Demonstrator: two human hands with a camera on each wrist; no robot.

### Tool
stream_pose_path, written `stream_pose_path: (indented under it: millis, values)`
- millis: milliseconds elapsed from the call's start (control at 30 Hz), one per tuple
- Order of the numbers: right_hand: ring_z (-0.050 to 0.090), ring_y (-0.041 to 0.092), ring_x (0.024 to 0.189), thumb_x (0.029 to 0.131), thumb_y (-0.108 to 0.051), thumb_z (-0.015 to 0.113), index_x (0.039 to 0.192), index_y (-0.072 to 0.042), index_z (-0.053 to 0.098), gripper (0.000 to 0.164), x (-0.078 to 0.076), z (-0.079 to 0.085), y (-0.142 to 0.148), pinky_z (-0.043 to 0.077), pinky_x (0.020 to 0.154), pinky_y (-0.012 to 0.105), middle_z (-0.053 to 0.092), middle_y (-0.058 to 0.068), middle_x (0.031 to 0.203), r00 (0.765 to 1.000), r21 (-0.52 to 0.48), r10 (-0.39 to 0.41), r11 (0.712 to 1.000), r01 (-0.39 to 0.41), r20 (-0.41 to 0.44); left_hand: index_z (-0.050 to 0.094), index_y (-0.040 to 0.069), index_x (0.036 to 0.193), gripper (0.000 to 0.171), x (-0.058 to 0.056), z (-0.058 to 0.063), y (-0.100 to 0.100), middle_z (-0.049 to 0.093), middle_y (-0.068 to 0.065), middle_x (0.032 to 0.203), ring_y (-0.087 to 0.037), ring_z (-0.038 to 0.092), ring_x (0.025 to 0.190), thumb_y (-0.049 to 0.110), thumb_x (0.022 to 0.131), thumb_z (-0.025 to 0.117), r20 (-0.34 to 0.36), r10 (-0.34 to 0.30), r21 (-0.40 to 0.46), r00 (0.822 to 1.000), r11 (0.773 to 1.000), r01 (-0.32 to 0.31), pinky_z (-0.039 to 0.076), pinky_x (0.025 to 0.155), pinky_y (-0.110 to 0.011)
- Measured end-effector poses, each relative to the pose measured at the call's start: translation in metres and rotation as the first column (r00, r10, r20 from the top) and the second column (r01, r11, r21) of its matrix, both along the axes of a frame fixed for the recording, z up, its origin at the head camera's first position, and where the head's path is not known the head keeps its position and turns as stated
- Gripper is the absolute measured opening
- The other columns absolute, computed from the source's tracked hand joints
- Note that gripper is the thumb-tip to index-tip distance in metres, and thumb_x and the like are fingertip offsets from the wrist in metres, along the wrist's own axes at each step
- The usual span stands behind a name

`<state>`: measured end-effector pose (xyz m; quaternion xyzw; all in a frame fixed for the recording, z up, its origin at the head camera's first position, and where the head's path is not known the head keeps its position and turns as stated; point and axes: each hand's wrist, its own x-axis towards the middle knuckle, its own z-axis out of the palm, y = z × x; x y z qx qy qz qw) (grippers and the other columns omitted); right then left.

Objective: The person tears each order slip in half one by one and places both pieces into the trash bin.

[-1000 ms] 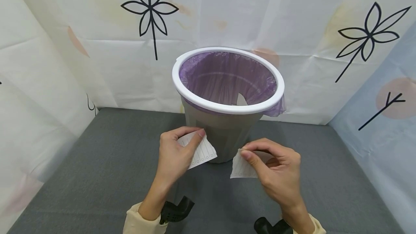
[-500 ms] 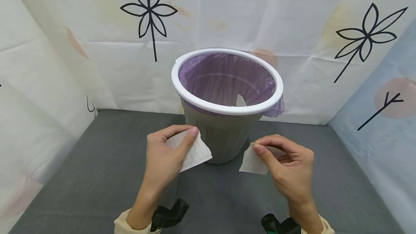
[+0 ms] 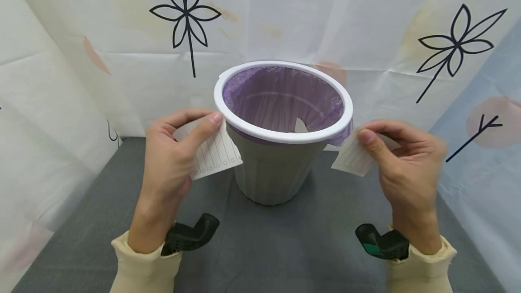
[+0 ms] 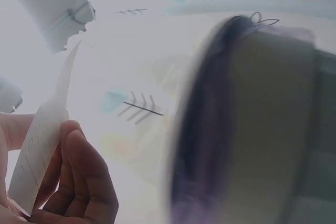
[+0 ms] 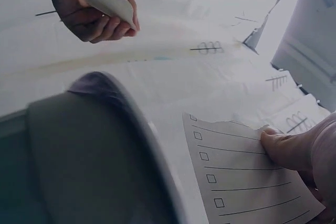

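Observation:
My left hand (image 3: 172,153) pinches a torn piece of lined paper (image 3: 215,153) between thumb and fingers, just left of the bin's rim. Small checkboxes run along one edge of that piece. To the right of the bin, my right hand (image 3: 407,157) pinches a second torn piece (image 3: 354,155); its checkboxes and ragged top edge show on the paper (image 5: 231,171) in the right wrist view. Between the hands stands a grey trash bin (image 3: 272,171) with a white rim and a purple liner bag (image 3: 277,89). A white scrap (image 3: 300,125) lies inside it.
The bin stands on a grey cloth-covered surface (image 3: 260,248). White fabric walls with printed flowers (image 3: 264,17) enclose the back and sides. A black wrist camera mount (image 3: 191,234) sits on my left wrist, with another (image 3: 382,241) on my right.
Both hands have risen from in front of the bin to near rim height and moved farther apart, left and right. Each still holds its paper piece. The bin has not moved.

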<state>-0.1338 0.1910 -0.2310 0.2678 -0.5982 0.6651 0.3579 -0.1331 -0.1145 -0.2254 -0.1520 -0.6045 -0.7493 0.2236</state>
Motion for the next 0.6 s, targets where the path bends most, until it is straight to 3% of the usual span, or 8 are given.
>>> stream_pose_path:
  millis: [133, 267, 433, 600]
  values:
    - [0.068, 0.028, 0.079, 0.079, 0.020, 0.075, 0.093, 0.031, 0.061, 0.022, -0.019, 0.024, 0.006, 0.057, 0.080, 0.030, 0.071, 0.025, 0.087, 0.991, -0.132, 0.109, 0.984, -0.119, -0.078, 0.077, -0.005, 0.092, 0.007, -0.017, 0.029, -0.004, 0.068, -0.015, 0.087, -0.018, 0.066, 0.070, 0.001, 0.089, 0.074, -0.060, -0.095, 0.120, 0.994, 0.988, 0.101, 0.058, 0.058, -0.027]
    - [0.065, 0.031, 0.078, 0.078, 0.024, 0.072, 0.092, 0.032, 0.061, 0.019, -0.037, 0.048, 0.007, 0.057, 0.084, 0.035, 0.067, 0.030, 0.086, 0.985, -0.224, 0.128, 0.963, -0.152, -0.118, 0.075, -0.007, 0.091, 0.010, -0.038, 0.056, -0.004, 0.065, -0.014, 0.088, -0.019, 0.063, 0.069, 0.003, 0.088, 0.075, -0.071, -0.178, 0.238, 0.982, 0.952, 0.190, 0.057, 0.057, -0.025]
    - [0.060, 0.029, 0.076, 0.081, 0.020, 0.073, 0.091, 0.030, 0.062, 0.017, -0.060, 0.078, 0.003, 0.054, 0.080, 0.037, 0.065, 0.029, 0.085, 0.988, -0.252, 0.094, 0.960, -0.122, -0.122, 0.072, -0.006, 0.087, 0.011, -0.068, 0.081, 0.003, 0.064, -0.013, 0.089, -0.019, 0.065, 0.066, 0.005, 0.089, 0.073, -0.005, -0.274, 0.320, 0.962, 0.911, 0.261, 0.056, 0.056, -0.026]
    - [0.059, 0.029, 0.086, 0.084, 0.018, 0.070, 0.093, 0.025, 0.065, 0.013, -0.085, 0.105, -0.005, 0.053, 0.085, 0.036, 0.064, 0.026, 0.088, 0.971, -0.338, 0.232, 0.911, -0.236, -0.052, 0.066, -0.005, 0.085, 0.009, -0.099, 0.101, 0.014, 0.065, -0.012, 0.082, -0.020, 0.066, 0.063, 0.001, 0.091, 0.069, 0.065, -0.358, 0.426, 0.932, 0.854, 0.298, 0.054, 0.052, -0.025]
